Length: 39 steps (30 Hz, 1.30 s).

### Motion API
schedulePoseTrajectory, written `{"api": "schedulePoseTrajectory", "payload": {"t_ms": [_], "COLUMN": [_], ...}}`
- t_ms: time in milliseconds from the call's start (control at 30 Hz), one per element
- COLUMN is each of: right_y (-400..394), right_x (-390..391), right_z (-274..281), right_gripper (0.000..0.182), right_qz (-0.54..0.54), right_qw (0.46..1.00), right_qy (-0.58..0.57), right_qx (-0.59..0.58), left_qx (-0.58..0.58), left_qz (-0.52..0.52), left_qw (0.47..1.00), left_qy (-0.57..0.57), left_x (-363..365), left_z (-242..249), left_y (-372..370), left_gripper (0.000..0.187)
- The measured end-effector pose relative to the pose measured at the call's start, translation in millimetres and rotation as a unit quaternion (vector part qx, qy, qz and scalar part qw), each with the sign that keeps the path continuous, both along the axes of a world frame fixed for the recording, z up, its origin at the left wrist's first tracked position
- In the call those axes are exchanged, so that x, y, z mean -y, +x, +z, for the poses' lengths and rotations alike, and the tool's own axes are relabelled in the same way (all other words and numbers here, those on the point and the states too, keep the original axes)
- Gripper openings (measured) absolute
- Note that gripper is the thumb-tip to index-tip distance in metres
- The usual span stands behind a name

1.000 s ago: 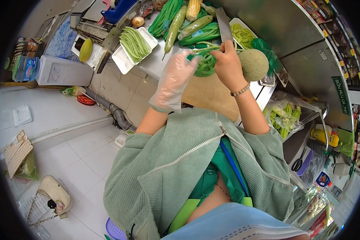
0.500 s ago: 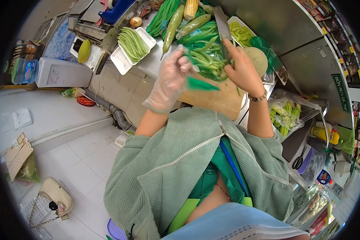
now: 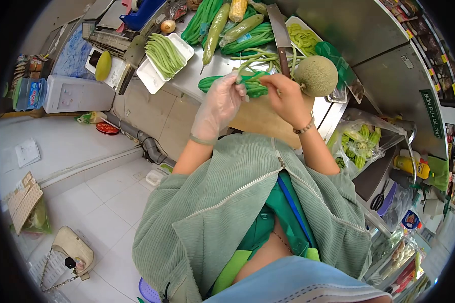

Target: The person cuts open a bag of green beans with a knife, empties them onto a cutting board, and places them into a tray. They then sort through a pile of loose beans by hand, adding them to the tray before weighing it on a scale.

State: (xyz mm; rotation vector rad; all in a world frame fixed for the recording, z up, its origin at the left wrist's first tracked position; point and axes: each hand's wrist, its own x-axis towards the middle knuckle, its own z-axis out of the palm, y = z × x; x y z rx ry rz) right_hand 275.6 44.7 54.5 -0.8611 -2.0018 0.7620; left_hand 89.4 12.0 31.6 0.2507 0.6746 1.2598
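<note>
My left hand (image 3: 221, 98), in a clear plastic glove, is closed on a bundle of long green beans (image 3: 210, 83) with dark green covering, perhaps netting. The thumb and finger of my bare right hand (image 3: 289, 100) pinch the bundle's green end beside it; exactly what they grip is partly hidden. A brown cutting board (image 3: 265, 118) lies beneath my hands. Beyond them, loose green beans (image 3: 260, 56) are spread on the metal counter. A broad knife (image 3: 279, 28) rests with its handle towards my right hand. A round netted melon (image 3: 316, 76) sits just right of that hand.
White foam trays hold green beans (image 3: 165, 56) and pale green slices (image 3: 302, 39). Long gourds (image 3: 216, 33), corn (image 3: 238, 10) and more green bundles (image 3: 206, 17) lie at the back. Bagged greens (image 3: 360, 146) sit at right, near scissors (image 3: 378, 201).
My left hand has lowered slightly. My right hand has left the area beside the knife and come down to pinch the bundle. The loose beans now lie on the counter.
</note>
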Motion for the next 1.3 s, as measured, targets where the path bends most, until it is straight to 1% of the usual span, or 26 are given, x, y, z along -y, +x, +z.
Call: {"api": "schedulePoseTrajectory", "payload": {"t_ms": [67,100,167,200,267,300,400,467,567,600,667,700,733,767,800,867,900,1000,1067,1100,1167,1200,1300], "right_y": [-9,-11,-12,-12,-8,-6,4,8,13,15,17,18,18,19,19,20,20,20,24,22,23,22,23], "right_x": [1,7,12,14,18,21,33,40,42,42,39,36,34,31,30,29,29,32,27,26,24,23,18], "right_z": [-12,-11,-21,-25,-28,-29,-40,-45,-56,-59,-59,-60,-61,-64,-67,-72,-73,-78,-112,-112,-111,-104,-97], "right_gripper": [0.018,0.016,0.014,0.013,0.013,0.012,0.011,0.011,0.012,0.013,0.015,0.016,0.017,0.018,0.018,0.020,0.020,0.025,0.027,0.029,0.029,0.029,0.028], "right_qz": [0.014,0.002,-0.016,-0.026,0.003,0.018,0.028,0.014,-0.004,-0.008,0.001,0.006,-0.002,-0.010,-0.018,-0.031,-0.038,-0.064,-0.074,-0.076,-0.102,-0.114,-0.135], "right_qw": [0.998,0.993,0.988,0.985,0.990,0.992,0.993,0.990,0.987,0.987,0.981,0.977,0.979,0.980,0.982,0.983,0.983,0.975,0.935,0.903,0.867,0.846,0.828], "right_qy": [-0.026,-0.022,0.002,0.013,0.014,0.014,-0.032,-0.022,-0.032,-0.038,-0.089,-0.115,-0.116,-0.118,-0.120,-0.144,-0.154,-0.209,-0.336,-0.395,-0.444,-0.468,-0.508], "right_qx": [0.056,0.114,0.151,0.171,0.138,0.121,0.112,0.139,0.157,0.159,0.175,0.182,0.170,0.159,0.147,0.113,0.096,0.035,-0.088,-0.150,-0.202,-0.227,-0.197], "left_qx": [-0.021,-0.026,-0.035,0.004,0.082,0.091,0.114,0.129,0.145,0.087,-0.030,-0.148,-0.263,-0.375,-0.426,-0.515,-0.616,-0.683,-0.666,-0.658,-0.732,-0.762,-0.702], "left_qz": [-0.013,-0.008,0.000,-0.007,-0.019,0.005,0.075,0.124,0.081,0.075,0.063,0.051,0.038,0.024,-0.047,-0.187,-0.278,-0.211,-0.179,-0.164,-0.089,-0.051,-0.096], "left_qw": [1.000,0.999,0.998,0.999,0.996,0.994,0.980,0.965,0.981,0.988,0.990,0.984,0.962,0.927,0.903,0.824,0.735,0.690,0.712,0.723,0.639,0.591,0.648], "left_qy": [0.001,-0.017,-0.052,-0.044,-0.030,-0.061,-0.143,-0.194,-0.098,-0.106,-0.119,-0.087,-0.054,-0.020,0.036,0.145,0.057,0.114,0.128,0.134,0.220,0.262,0.280], "left_x": [1,3,5,4,3,4,-1,-3,-1,-1,-4,-5,-5,-6,-8,-11,-17,-29,-33,-34,-39,-41,-49], "left_z": [-5,0,12,4,-18,-16,-9,-13,-57,-52,-38,-28,-17,-7,5,22,21,-5,2,4,-19,-23,-29], "left_y": [4,8,15,12,4,5,11,16,5,5,3,7,14,18,15,3,0,-7,-2,-1,-2,-2,-4], "left_gripper": [0.015,0.016,0.017,0.017,0.019,0.019,0.018,0.017,0.016,0.017,0.023,0.026,0.029,0.033,0.033,0.036,0.030,0.031,0.033,0.034,0.036,0.037,0.035]}}
